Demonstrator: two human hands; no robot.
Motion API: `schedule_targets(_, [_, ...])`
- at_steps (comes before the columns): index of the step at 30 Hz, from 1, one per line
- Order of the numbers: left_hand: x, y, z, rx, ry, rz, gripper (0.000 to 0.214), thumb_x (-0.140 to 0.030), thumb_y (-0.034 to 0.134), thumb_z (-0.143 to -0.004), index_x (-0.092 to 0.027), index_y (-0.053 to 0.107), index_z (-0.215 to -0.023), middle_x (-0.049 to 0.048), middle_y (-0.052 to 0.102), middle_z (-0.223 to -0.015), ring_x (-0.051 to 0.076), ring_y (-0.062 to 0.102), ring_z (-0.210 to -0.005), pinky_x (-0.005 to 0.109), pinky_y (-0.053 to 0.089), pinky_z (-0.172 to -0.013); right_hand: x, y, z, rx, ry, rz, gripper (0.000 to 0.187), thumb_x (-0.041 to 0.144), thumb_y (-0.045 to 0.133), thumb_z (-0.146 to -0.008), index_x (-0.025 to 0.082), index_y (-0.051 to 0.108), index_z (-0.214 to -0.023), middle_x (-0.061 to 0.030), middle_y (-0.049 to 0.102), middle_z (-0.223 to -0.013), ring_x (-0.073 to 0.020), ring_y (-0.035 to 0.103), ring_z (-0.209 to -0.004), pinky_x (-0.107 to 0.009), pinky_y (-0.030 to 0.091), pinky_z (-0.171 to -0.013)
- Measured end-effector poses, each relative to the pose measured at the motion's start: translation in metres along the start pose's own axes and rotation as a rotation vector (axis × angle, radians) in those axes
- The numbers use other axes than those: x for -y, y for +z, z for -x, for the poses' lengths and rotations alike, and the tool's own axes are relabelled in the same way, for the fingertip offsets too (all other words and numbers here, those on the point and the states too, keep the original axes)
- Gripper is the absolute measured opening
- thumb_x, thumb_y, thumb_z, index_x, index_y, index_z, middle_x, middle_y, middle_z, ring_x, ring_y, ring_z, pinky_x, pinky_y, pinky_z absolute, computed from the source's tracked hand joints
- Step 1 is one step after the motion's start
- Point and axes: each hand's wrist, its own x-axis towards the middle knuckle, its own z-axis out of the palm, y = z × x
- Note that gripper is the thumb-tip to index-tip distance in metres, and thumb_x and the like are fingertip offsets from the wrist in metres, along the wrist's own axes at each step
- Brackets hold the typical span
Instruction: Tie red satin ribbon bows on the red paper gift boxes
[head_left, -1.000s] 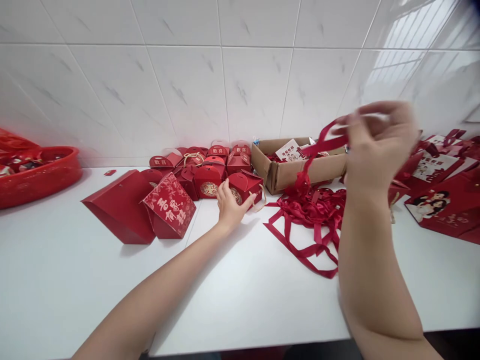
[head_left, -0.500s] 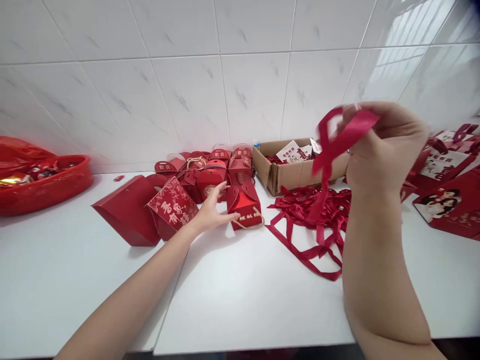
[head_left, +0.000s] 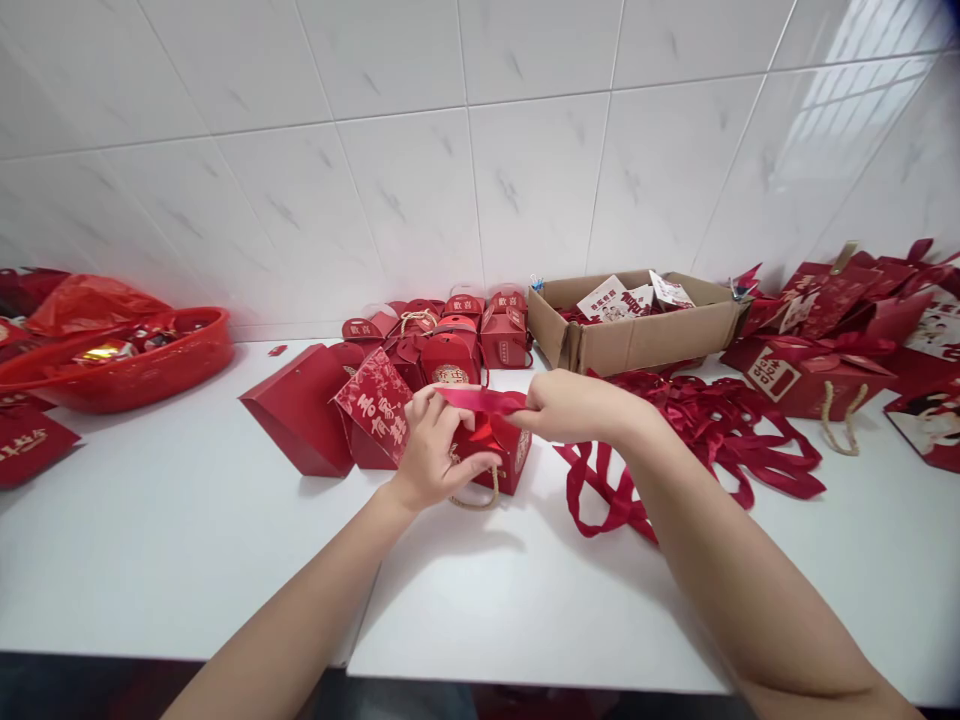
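Observation:
A short stretch of red satin ribbon runs level across the top of a small red gift box that has a twine handle at its front. At the left end of this ribbon, my left hand has its fingers curled on it, the thumb held apart in front of the box. My right hand pinches the other end, its fingertips above the box's right side. Both hands partly cover the box top. Right of the box lies a tangled heap of red ribbons.
Several filled red boxes stand by the tiled wall. Left of my left hand is a plain red box. A cardboard box with cards is behind, a red basin far left, and ribboned gift boxes on the right.
My right hand has come down and left with the ribbon from above the heap to the gift box. My left hand has moved from beside the box onto its top and the ribbon.

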Motion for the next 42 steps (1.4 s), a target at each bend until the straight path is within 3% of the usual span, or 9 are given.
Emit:
schedule_targets(3, [-0.001,0.000,-0.001,-0.062,-0.055,-0.002,0.026,-0.035,0.041,-0.089,-0.021,0.050,-0.069,0.0056,0.055,-0.082,0.023,0.046,-0.096,0.041,0.036,-0.091,0.004,0.003,0.000,0.097,-0.014,0.011,0.034,0.035,0.047,-0.078,0.019,0.031,-0.053,0.0036,0.033,-0.047,-0.0065,0.022,-0.037,-0.026,0.015,-0.038])
schedule_targets(6, [-0.001,-0.002,-0.003,-0.110,-0.147,0.078,0.029,-0.031,0.035,-0.092,-0.021,0.055,-0.073,0.0064,0.058,-0.099,0.022,0.046,-0.104,0.040,0.035,-0.095,0.002,-0.001,0.005,0.129,-0.005,0.031,0.032,0.036,0.046,-0.078,0.018,0.038,-0.053,0.0035,0.034,-0.047,-0.0068,0.026,-0.036,-0.025,0.019,-0.039])
schedule_targets(10, [0.000,0.000,-0.003,-0.023,-0.218,0.158,0.027,-0.035,0.040,-0.092,-0.021,0.062,-0.084,0.0053,0.060,-0.112,0.021,0.044,-0.112,0.040,0.032,-0.101,0.001,-0.004,0.006,0.192,-0.005,0.114,0.027,0.033,0.046,-0.078,0.018,0.049,-0.056,0.0030,0.040,-0.048,-0.0069,0.031,-0.036,-0.024,0.022,-0.040])
schedule_targets(16, [-0.005,0.011,0.002,0.021,-0.325,0.226,0.023,-0.035,0.047,-0.089,-0.022,0.065,-0.085,0.0046,0.061,-0.111,0.021,0.044,-0.111,0.040,0.032,-0.102,0.001,0.001,0.001,0.274,0.071,0.342,0.020,0.029,0.052,-0.073,0.017,0.051,-0.056,0.0004,0.047,-0.050,-0.0105,0.042,-0.041,-0.025,0.028,-0.042])
schedule_targets(23, [-0.013,0.013,-0.001,-0.036,-0.541,0.464,0.022,-0.036,0.056,-0.084,-0.019,0.065,-0.073,0.0054,0.062,-0.105,0.020,0.053,-0.105,0.037,0.038,-0.095,0.009,0.013,-0.002,0.348,-0.011,0.396,0.022,0.036,0.068,-0.064,0.018,0.055,-0.061,-0.0011,0.056,-0.062,-0.0136,0.050,-0.050,-0.025,0.032,-0.044])
schedule_targets(30, [-0.013,0.008,0.003,-0.085,-0.345,0.329,0.031,-0.033,0.063,-0.080,-0.019,0.058,-0.053,0.0030,0.064,-0.103,0.021,0.052,-0.103,0.041,0.034,-0.095,0.002,0.002,0.005,0.239,-0.148,0.105,0.049,0.068,0.059,-0.066,0.019,0.058,-0.062,0.0017,0.052,-0.056,-0.0093,0.042,-0.046,-0.024,0.026,-0.041])
schedule_targets(36, [-0.011,0.008,0.005,-0.144,-0.339,0.435,0.023,-0.032,0.068,-0.076,-0.021,0.063,-0.057,0.0039,0.061,-0.106,0.022,0.051,-0.108,0.042,0.035,-0.097,0.009,0.007,0.003,-0.020,-0.325,-0.212,0.022,0.034,0.060,-0.079,0.017,0.066,-0.092,-0.0050,0.067,-0.090,-0.0138,0.060,-0.075,-0.022,0.043,-0.059])
schedule_targets(39, [-0.008,0.008,0.005,-0.243,-0.334,0.535,0.018,-0.030,0.071,-0.073,-0.021,0.063,-0.060,0.0040,0.058,-0.107,0.021,0.053,-0.107,0.040,0.037,-0.097,0.013,0.011,0.002,-0.006,-0.303,-0.447,0.037,0.028,0.060,-0.079,0.019,0.054,-0.114,-0.0072,0.065,-0.107,-0.0130,0.062,-0.076,-0.021,0.047,-0.058])
schedule_targets(42, [-0.008,0.007,0.006,-0.268,-0.313,0.582,0.017,-0.028,0.073,-0.071,-0.021,0.061,-0.060,0.0037,0.058,-0.106,0.020,0.052,-0.109,0.039,0.037,-0.097,0.015,0.012,0.001,0.051,-0.253,-0.581,0.044,0.029,0.063,-0.078,0.019,0.048,-0.117,-0.0066,0.067,-0.100,-0.0117,0.062,-0.070,-0.020,0.047,-0.055])
